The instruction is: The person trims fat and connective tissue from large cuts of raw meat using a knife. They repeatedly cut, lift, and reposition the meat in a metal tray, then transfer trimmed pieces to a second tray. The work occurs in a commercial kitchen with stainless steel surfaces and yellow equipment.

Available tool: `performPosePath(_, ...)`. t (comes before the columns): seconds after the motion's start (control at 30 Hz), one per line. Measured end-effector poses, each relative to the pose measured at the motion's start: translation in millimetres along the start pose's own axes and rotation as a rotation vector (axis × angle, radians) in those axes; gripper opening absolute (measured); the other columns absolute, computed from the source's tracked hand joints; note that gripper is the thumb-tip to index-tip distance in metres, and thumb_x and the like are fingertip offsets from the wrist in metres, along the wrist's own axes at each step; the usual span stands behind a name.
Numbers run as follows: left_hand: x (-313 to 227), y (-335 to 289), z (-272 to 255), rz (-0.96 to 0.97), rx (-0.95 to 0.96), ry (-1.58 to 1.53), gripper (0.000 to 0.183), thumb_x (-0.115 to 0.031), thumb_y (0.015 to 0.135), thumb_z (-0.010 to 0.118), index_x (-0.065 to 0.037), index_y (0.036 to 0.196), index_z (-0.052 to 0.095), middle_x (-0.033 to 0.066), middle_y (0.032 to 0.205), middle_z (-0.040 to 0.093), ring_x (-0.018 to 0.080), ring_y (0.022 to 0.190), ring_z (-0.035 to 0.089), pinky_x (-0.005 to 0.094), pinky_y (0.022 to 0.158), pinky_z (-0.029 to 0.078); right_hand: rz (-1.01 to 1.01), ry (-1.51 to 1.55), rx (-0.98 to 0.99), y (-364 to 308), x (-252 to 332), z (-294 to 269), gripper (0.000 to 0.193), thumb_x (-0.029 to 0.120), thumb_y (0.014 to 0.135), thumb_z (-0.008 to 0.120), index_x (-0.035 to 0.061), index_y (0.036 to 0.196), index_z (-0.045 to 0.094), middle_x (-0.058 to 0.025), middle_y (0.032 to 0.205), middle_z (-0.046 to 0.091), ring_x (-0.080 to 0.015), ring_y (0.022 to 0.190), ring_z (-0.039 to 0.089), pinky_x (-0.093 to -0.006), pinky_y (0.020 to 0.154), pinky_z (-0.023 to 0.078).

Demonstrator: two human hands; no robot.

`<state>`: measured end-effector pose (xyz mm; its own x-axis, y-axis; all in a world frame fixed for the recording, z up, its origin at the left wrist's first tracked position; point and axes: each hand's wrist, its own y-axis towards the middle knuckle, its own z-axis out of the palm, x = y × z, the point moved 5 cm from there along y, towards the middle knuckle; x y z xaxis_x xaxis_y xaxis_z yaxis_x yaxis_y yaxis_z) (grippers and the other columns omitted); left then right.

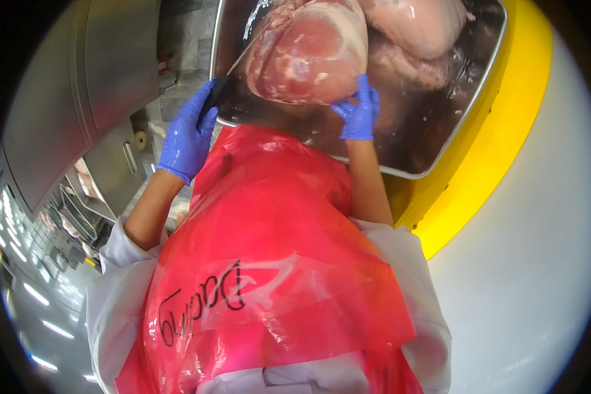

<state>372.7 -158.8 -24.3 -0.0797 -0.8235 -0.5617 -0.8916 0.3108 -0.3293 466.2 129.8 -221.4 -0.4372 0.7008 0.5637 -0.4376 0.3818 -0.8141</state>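
One large meat piece (305, 62) lies left in the metal tray (410, 141), probably heavy, soft and slippery, best held from both sides; the left hand (188, 134) grips a knife (211, 103), the right hand (359, 117) spreads against the meat's near right edge.

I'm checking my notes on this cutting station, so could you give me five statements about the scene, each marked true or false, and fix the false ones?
1. The left hand, in a blue glove, holds a black-handled, slender-bladed knife. True.
2. The right hand, gloved in blue, is at a large rounded reddish piece of raw meat. True.
3. That meat hangs from a hook. False: it lies in a shiny four-sided metal tray.
4. A paler, smooth piece of raw meat lies to the right of the reddish one. True.
5. The person's apron is green cloth. False: it is a glossy red plastic apron.
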Motion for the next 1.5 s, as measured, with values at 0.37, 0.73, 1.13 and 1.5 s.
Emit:
performPosePath(0.37,60,34,-57,-0.195,0.099,0.195,0.048,-0.02,0.098,0.059,-0.025,0.145,0.051,0.0235,0.105,0.066,0.0423,0.096,0.064,0.0457,0.081,0.052,0.093,0.156,0.18,42,-68,105,0.078,0.054,0.092,0.064,0.0011,0.144,0.039,-0.0205,0.139,0.049,-0.0359,0.121,0.056,-0.0513,0.098,0.051)
performPosePath(0.73,53,62,-81,-0.115,0.142,0.149,0.039,-0.028,0.098,0.058,-0.022,0.137,0.058,0.0188,0.106,0.068,0.0412,0.093,0.064,0.0452,0.078,0.052,0.165,0.114,0.401,16,-44,113,0.079,0.06,0.096,0.048,0.0112,0.155,0.028,-0.0166,0.155,0.036,-0.0384,0.138,0.041,-0.0576,0.11,0.041)
performPosePath(1.13,19,100,-68,-0.252,0.3,0.166,0.04,-0.024,0.1,0.056,-0.014,0.139,0.055,0.0225,0.114,0.066,0.0413,0.104,0.063,0.0417,0.086,0.052,0.169,0.054,0.332,19,-55,101,0.082,0.06,0.095,0.052,0.0099,0.155,0.026,-0.0161,0.154,0.038,-0.0377,0.136,0.045,-0.0563,0.106,0.046)
performPosePath(1.5,23,22,64,-0.481,-0.097,-0.466,0.049,-0.01,0.103,0.051,-0.011,0.15,0.042,0.0162,0.139,0.056,0.0264,0.128,0.053,0.0349,0.107,0.041,0.112,-0.061,0.344,22,-40,105,0.081,0.057,0.095,0.056,0.0048,0.152,0.032,-0.0174,0.15,0.043,-0.037,0.132,0.049,-0.0539,0.103,0.049)
